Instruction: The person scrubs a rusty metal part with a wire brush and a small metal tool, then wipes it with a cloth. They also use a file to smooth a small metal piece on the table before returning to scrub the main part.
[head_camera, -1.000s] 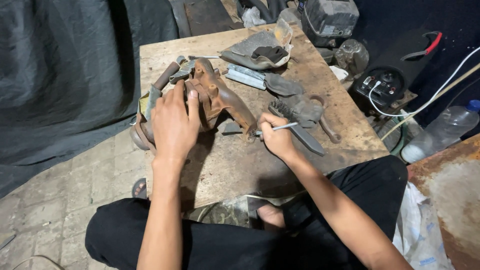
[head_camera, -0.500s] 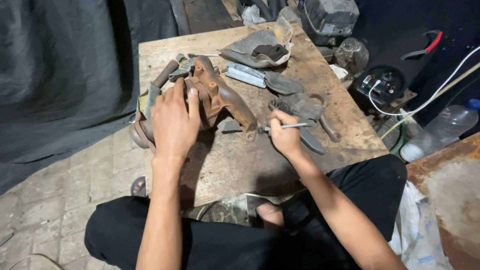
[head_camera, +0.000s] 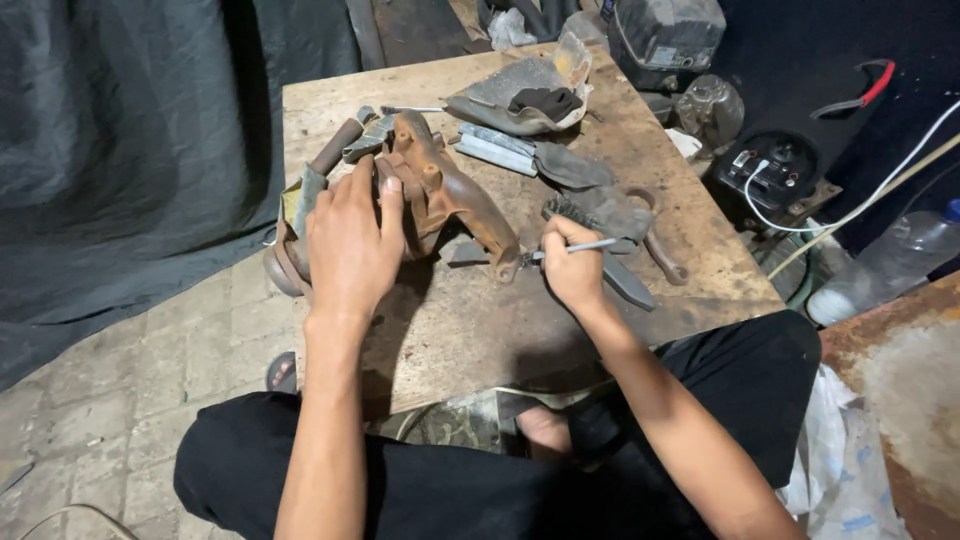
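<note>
The right hand's grip (head_camera: 572, 272) is closed tightly around a thin, silvery metal tool with a small bristled tip (head_camera: 560, 250), held like a pen, and the tip is pressed against the lower flange of a rusty brown cast-metal part with branching arms (head_camera: 450, 200). The left hand's grip (head_camera: 350, 245) is spread flat and curled over the near end of the same rusty part, so that the part is pinned against the worn wooden counter (head_camera: 470, 320); nothing is enclosed in this grip, only pressed on. The rusty part is seen lying between the two grips, reaching from under the left palm to the tool tip just ahead of the right fingers. Just beyond the right grip, a dark wire brush with a flat handle (head_camera: 600, 250) is laid on the counter, partly covered by a grey crumpled rag (head_camera: 605, 210). Farther from that grip, two pale grey metal bars (head_camera: 495, 150) are placed side by side. At the counter's far edge, a torn grey sheet of abrasive paper (head_camera: 515, 95) is seen. Off to the right of the right grip, a clear plastic bottle with a blue cap (head_camera: 885, 265) is lying beside the counter.
</note>
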